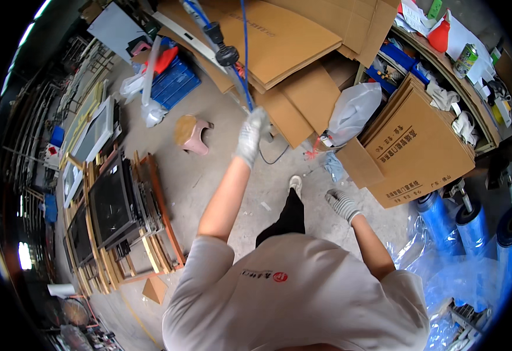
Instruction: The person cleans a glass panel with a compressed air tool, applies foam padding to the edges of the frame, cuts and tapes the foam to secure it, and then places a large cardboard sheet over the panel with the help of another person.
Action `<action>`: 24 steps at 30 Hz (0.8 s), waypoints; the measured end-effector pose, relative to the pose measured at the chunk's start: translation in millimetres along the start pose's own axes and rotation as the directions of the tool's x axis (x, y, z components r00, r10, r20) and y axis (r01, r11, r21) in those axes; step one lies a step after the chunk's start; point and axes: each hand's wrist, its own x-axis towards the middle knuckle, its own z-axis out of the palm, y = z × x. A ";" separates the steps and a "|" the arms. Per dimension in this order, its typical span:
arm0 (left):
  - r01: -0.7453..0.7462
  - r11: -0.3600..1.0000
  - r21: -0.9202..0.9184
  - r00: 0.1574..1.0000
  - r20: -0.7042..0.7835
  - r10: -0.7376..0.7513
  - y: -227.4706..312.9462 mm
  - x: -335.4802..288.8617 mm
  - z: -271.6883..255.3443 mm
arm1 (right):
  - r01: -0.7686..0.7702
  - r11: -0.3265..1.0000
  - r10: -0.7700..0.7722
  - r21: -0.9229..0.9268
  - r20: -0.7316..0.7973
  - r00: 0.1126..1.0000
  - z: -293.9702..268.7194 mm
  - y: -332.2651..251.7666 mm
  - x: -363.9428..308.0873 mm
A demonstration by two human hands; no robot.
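A worker in a white T-shirt reaches forward across a workshop floor, the gloved left hand raised to the lower end of a slim pole with a round black fitting. The left fingers are curled against the pole; whether they are clamped on it cannot be told. From those fingertips its long axis runs away from the wearer and slightly left, the far end leaving the view; a blue cable runs just to its right. The right hand, in a striped glove, hangs low, its fingers loosely bent and close together. Just right of those fingers leans a stack of flattened cartons, its face printed with rows of dark characters set at a slant. Beyond the left fingertips, a brown cardboard sheet carries one small line of print, and below them the shirt's chest shows a round red emblem beside dark lettering. Left of the left fingers stands a pink stool, with a blue crate farther off. A translucent plastic bag sits beyond the right fingers; well past it, a green spray can bears a label too small to read. Blue film rolls stand well to the right of the right fingers.
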 end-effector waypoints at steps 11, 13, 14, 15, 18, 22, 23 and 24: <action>0.389 0.803 -0.452 0.828 -0.211 -0.520 75.1 193.8 30.0 | -0.296 0.954 0.287 -0.051 -0.131 0.949 -113.9 -22.0 138.7; 0.460 0.733 -0.501 0.831 -0.048 -0.554 95.6 189.1 25.3 | -0.250 0.968 0.252 0.034 -0.160 0.954 -126.0 -31.1 170.2; 0.485 0.651 -0.583 0.797 -0.012 -0.604 100.6 192.4 19.4 | -0.192 0.977 0.205 0.095 -0.162 0.965 -139.9 -51.4 182.3; 0.441 0.692 -0.571 0.786 -0.126 -0.605 107.8 191.5 30.6 | -0.133 0.979 0.160 0.156 -0.176 0.971 -153.4 -69.4 197.6; 0.269 0.857 -0.439 0.888 -0.231 -0.397 100.9 199.3 34.8 | -0.033 0.969 0.113 0.246 -0.318 0.941 -191.2 -81.3 271.4; 0.201 0.882 -0.427 0.869 -0.338 -0.362 96.6 213.3 41.4 | 0.251 0.959 -0.143 0.129 -0.547 0.825 -261.5 -106.6 384.0; 0.152 0.885 -0.440 0.876 -0.356 -0.327 99.8 212.8 42.0 | 0.259 0.964 -0.186 0.057 -0.551 0.813 -284.3 -122.9 402.6; 0.159 0.881 -0.445 0.875 -0.349 -0.335 101.7 214.6 35.9 | 0.280 0.958 -0.199 0.067 -0.549 0.811 -299.1 -126.9 423.5</action>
